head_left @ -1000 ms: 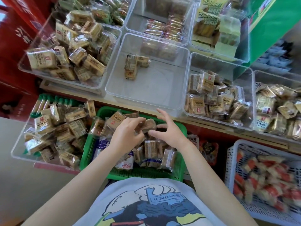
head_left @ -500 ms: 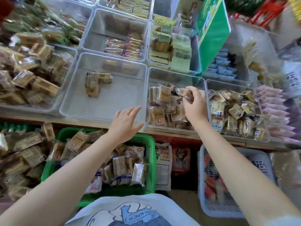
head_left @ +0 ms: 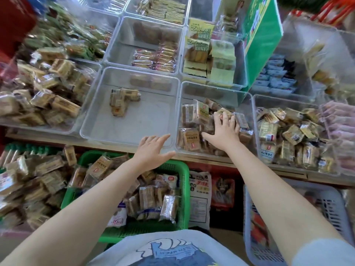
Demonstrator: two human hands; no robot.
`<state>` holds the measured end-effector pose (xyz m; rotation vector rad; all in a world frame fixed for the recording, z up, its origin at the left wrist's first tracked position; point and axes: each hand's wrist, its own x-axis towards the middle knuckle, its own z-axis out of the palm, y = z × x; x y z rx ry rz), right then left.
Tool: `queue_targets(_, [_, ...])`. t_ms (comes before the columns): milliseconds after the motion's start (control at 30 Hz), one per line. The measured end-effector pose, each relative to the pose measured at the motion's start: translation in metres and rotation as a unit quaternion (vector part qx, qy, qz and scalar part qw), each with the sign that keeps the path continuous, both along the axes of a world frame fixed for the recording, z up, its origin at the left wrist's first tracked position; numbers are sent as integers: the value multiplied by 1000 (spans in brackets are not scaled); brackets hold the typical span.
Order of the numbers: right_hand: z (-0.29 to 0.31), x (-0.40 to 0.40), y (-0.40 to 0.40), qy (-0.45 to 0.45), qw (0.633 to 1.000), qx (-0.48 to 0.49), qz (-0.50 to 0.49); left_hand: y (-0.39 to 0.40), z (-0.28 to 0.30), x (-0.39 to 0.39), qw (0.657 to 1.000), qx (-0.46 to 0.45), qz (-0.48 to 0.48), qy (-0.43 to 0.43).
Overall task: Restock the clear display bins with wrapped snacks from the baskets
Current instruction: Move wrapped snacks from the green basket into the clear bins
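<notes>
My right hand [head_left: 223, 132] presses flat on snacks [head_left: 194, 139] in a bin [head_left: 247, 96].
My left hand [head_left: 152, 149] hovers spread above the green basket [head_left: 184, 189].

A single wide-angle view, worn on the person's head, looks forward and steeply down over both forearms, close enough that the printed pale shirt [head_left: 169, 248] fills the 6 o'clock edge. The rows of clear plastic display bins [head_left: 132, 140] on the wooden counter [head_left: 201, 157] spread from centre toward 12 o'clock. The green plastic mesh basket [head_left: 184, 191] sits below at 7 o'clock, the pale lattice basket [head_left: 334, 206] at 4 o'clock. Edges bow and blur.
</notes>
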<state>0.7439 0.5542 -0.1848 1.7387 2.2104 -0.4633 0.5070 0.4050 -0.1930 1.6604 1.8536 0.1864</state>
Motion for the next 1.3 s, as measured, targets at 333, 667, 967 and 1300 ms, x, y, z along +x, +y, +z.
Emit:
queue_targets(333, [31, -98, -130, 408, 907, 103, -22, -120, -36, -83, 953, 111, 269, 85])
queue_targets(667, [-26, -156, -201, 255, 950, -174, 54, -134, -70, -141, 968, -38, 225, 105])
queue_targets(967, [11, -181, -190, 471, 815, -266, -208, -138, -1, -97, 974, 152, 133, -100])
queue_targets(1300, [72, -83, -124, 492, 810, 85, -307, -12, 12, -23, 981, 169, 54, -82])
